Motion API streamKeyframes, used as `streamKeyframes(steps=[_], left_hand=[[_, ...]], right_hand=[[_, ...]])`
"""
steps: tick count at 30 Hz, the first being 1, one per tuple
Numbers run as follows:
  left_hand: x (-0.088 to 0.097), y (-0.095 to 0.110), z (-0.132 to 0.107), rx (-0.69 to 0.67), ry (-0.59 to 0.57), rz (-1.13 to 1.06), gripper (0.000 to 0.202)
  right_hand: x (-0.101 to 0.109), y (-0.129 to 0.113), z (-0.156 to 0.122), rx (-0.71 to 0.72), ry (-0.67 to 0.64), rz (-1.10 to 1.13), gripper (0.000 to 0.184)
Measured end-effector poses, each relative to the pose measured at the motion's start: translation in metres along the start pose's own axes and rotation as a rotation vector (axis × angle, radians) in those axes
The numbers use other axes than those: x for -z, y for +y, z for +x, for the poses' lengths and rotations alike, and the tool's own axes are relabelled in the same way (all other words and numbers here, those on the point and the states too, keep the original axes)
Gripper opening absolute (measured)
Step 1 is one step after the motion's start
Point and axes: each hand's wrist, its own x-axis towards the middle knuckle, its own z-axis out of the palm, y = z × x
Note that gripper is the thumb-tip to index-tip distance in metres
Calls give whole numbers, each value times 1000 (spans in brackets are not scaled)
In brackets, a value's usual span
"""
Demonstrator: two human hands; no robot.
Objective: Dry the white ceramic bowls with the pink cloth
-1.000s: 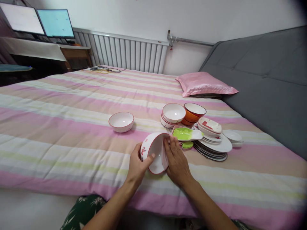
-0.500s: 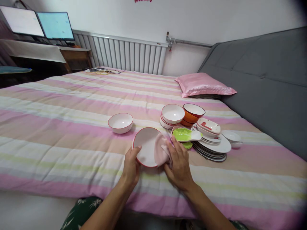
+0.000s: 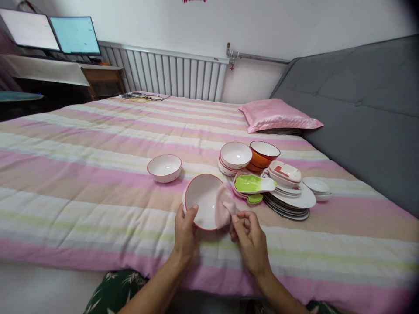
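Observation:
My left hand (image 3: 186,229) grips the near left side of a white bowl (image 3: 201,200) with a red rim, its thumb over the rim. The bowl is tilted so that its inside faces me. A pale pink cloth (image 3: 224,208) lies over the bowl's right rim. At the cloth's right edge, my right hand (image 3: 251,237) pinches it between thumb and fingers. Just beyond that hand are a green and white leaf-shaped dish (image 3: 250,184) and a stack of plates (image 3: 290,211). Another red-rimmed bowl (image 3: 164,168) sits upright to the left.
Stacked white bowls (image 3: 235,155) and orange bowls (image 3: 262,159) stand behind the leaf-shaped dish. Small white dishes (image 3: 317,187) sit right of the plates. Farther back on the striped bed (image 3: 98,183) are a pink pillow (image 3: 279,114) and cables (image 3: 144,96). A grey headboard (image 3: 353,100) rises at right.
My left hand has shifted slightly right along the rim with the bowl. My right hand has drawn back from the leaf-shaped dish, down and right, its fingers now curled on the cloth's edge.

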Motion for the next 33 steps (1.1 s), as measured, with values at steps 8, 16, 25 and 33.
streamKeyframes(steps=[8, 16, 25, 33], left_hand=[[0, -17, -13, -100, -127, 64, 52], [0, -22, -26, -263, -266, 297, 64], [2, -20, -21, -261, -419, 379, 62], [2, -1, -10, -160, -645, 551, 60]], right_hand=[[1, 2, 12, -24, -103, 191, 43], [-6, 7, 10, -198, -44, 407, 50], [18, 0, 31, 116, 5, 197, 30], [42, -3, 42, 362, -168, -35, 29]])
